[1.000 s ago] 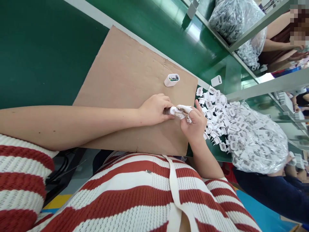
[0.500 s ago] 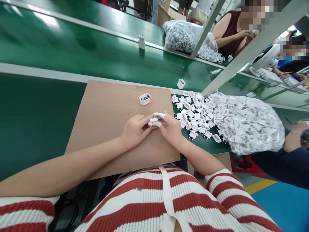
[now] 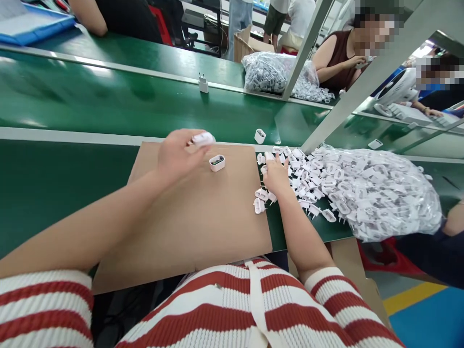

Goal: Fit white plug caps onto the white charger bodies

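Note:
Above the far edge of the cardboard sheet (image 3: pixel 181 222), my left hand (image 3: pixel 179 154) grips a white charger piece (image 3: pixel 203 139) between thumb and fingers. My right hand (image 3: pixel 276 176) reaches into the pile of white plug parts (image 3: pixel 308 193), its fingers spread over them, with a white cover on one finger. On the cardboard, between my hands, stands a white housing (image 3: pixel 217 163) with its open end up, showing green inside. A second open housing (image 3: pixel 260 136) stands on the ledge beyond.
A plastic bag of white parts (image 3: pixel 391 193) lies at the right. An upright charger (image 3: pixel 203 83) stands across the green channel, near another filled bag (image 3: pixel 268 72). A slanted metal post (image 3: pixel 340 111) rises behind the pile. A co-worker (image 3: pixel 337 58) sits beyond.
My hands have parted. The left moved away and left with a white piece; the right let go and moved onto the pile. The view has tilted up, and some plug parts shifted onto the cardboard's edge.

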`<state>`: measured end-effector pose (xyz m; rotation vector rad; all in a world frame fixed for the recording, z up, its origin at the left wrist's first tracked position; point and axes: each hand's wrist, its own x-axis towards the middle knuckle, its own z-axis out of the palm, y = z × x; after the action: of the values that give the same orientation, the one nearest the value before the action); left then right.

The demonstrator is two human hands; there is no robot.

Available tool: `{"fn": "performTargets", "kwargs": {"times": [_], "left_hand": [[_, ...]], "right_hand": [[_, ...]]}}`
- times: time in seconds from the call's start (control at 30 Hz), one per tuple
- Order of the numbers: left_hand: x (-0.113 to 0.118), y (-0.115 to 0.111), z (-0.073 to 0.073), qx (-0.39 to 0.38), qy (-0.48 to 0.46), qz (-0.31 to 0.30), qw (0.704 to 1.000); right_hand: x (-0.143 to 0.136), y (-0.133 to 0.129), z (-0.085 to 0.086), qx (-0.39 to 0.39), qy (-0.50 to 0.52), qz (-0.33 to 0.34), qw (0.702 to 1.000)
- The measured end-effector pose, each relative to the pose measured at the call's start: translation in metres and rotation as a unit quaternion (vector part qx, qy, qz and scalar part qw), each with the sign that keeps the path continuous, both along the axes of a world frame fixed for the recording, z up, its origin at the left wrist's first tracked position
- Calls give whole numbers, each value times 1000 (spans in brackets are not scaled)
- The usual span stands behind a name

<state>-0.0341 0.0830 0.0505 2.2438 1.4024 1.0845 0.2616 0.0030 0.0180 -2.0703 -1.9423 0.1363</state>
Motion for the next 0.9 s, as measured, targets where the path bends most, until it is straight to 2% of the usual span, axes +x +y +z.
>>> {"fn": "performTargets", "kwargs": {"times": [0.03,0.13,0.23,0.3,0.4,0.43,0.5,0.57,0.6,0.67,0.73,0.8,0.83,0.9], "left_hand": [[0,22,0,-35,-20,42,998],[-2,81,-5,-85,-23,91,992],[-8,118,-17,-128,-13,133,983],[-14,131,-26,-163,-4,163,973],[-18,135,-35,-208,12,216,954],[-17,134,-34,-199,13,241,950],[-10,130,-27,-135,16,260,956],[5,127,-16,-59,38,211,975],[15,127,-9,-42,60,157,985],[40,130,1,-58,121,28,991],[68,135,6,-82,192,-111,972],[94,141,5,-95,259,-201,940],[106,143,3,-101,284,-220,928],[124,148,-2,-114,310,-219,918]], "right_hand": [[0,1,-2,-2,-5,3,1000],[-2,1,-5,4,-19,-2,1000],[-4,0,-4,16,-29,-14,999],[-3,-1,-3,19,-30,-16,999],[0,-1,1,49,-2,-25,998],[1,-2,2,68,19,-28,997],[2,-2,4,106,87,-23,990],[1,-2,5,130,195,-2,972],[0,-3,5,132,261,13,956],[-3,-4,5,115,401,41,908],[-7,-5,5,69,522,55,848],[-9,-8,8,22,608,36,793],[-9,-10,10,1,638,18,770],[-9,-13,14,-30,677,-16,736]]}}
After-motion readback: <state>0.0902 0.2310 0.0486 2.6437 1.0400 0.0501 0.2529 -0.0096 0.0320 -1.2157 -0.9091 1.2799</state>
